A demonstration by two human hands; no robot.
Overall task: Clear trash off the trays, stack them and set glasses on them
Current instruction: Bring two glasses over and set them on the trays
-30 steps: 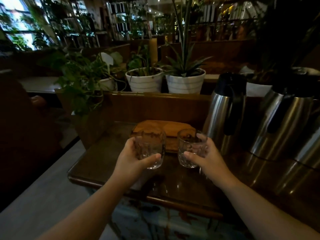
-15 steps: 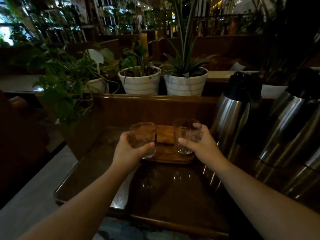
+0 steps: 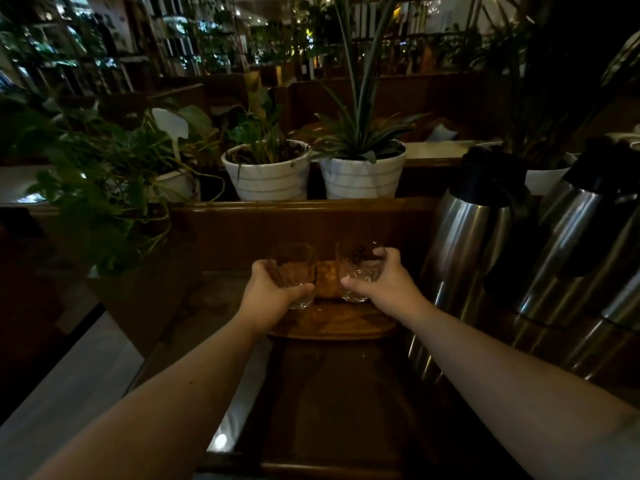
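You are at the last step: both glasses are over the wooden trays [image 3: 332,329], ready to be set down. Your left hand [image 3: 268,296] is wrapped around the left glass [image 3: 294,273], thumb across its lower front, fingers closed behind it. Your right hand [image 3: 384,280] is closed on the right glass [image 3: 358,270] the same way, thumb low in front, fingers curled over the far side near the rim. Both glasses are upright and just beside each other, not touching as far as the dim light shows. Whether their bases already rest on the wood or sit just above it, you cannot tell from here.

The trays lie at the far end of the dark bench [image 3: 329,403], against the wooden back panel [image 3: 298,226]. No trash shows on them, and how many are stacked cannot be read.

Next, by my judgement, lower both glasses flat onto the top tray, keep a gap between them, then open your hands and draw back straight.

Watch your right side: a steel thermos jug [image 3: 467,244] stands just beside the right hand, and a second jug [image 3: 581,251] stands further right. Potted plants [image 3: 273,174] sit on the ledge behind, clear of your path.
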